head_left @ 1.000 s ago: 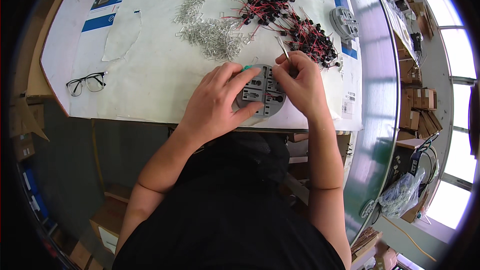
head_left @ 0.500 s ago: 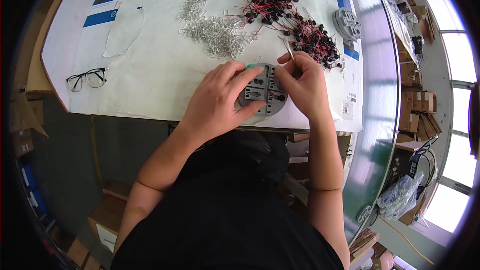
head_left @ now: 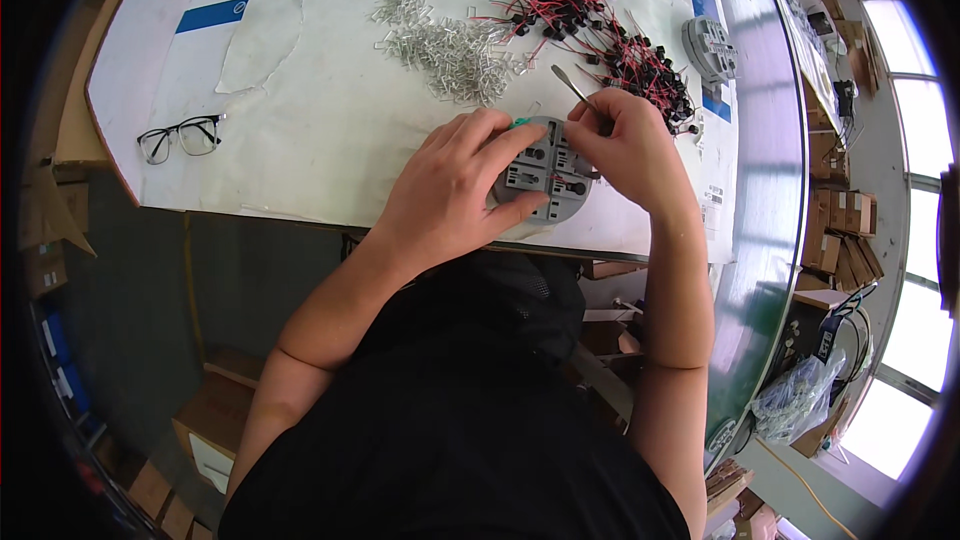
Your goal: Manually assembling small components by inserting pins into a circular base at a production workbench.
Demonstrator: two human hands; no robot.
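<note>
My left hand (head_left: 450, 180) grips a round grey plastic disc (head_left: 567, 208) near the table's front edge, thumb on the near side and fingers over the far side. Raised blocks, slots and small dark fittings cover the disc's top. A small green piece (head_left: 518, 123) shows at its far rim, by my left fingertips. My right hand (head_left: 630, 140) is closed round a slim metal tool (head_left: 569, 82), whose rounded end sticks out up and to the left. The tool's other end is hidden by my fingers. My right fingertips are at the disc's right side.
Beyond the disc lies a heap of bent silver wire pieces (head_left: 455, 60). Right of it are piles of small black parts with red wires (head_left: 640, 70). Another grey disc stack (head_left: 710, 50) stands at the right. Eyeglasses (head_left: 180, 138) rest on the table (head_left: 300, 155) at left.
The view has shifted, so the table things sit slightly further right. My right hand has turned, and the metal tool leans more to the left. My left hand keeps its hold on the disc.
</note>
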